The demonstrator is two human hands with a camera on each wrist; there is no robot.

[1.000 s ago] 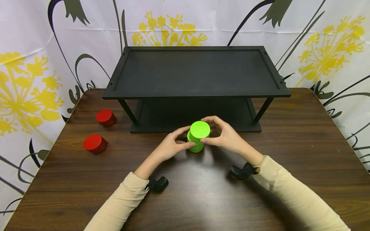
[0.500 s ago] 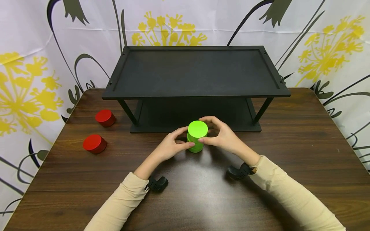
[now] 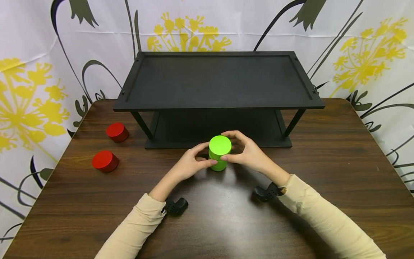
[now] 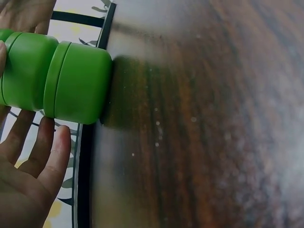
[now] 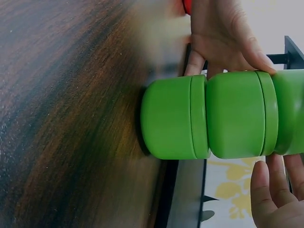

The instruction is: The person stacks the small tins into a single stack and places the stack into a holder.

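As the head view shows, a green stack (image 3: pixel 219 151) stands upright on the wooden surface (image 3: pixel 220 223), just in front of the black shelf (image 3: pixel 220 81). The left hand (image 3: pixel 191 163) curves thumb and fingers round its side, while the right hand (image 3: pixel 247 153) pinches the top container (image 3: pixel 220 144) across its width. Two red containers (image 3: pixel 105 161) sit well apart, off to the left.

Through the left wrist camera, the stack's smooth, rounded walls look stiff, so they should hardly give under a squeeze, though they may prove slippery.

From the right wrist, three green pieces line up end to end, the left thumb (image 5: pixel 259 59) touching near the upper joint. They are probably light; opposite sides below each lid-like band seem the best hold, since a sideways push could topple the column.
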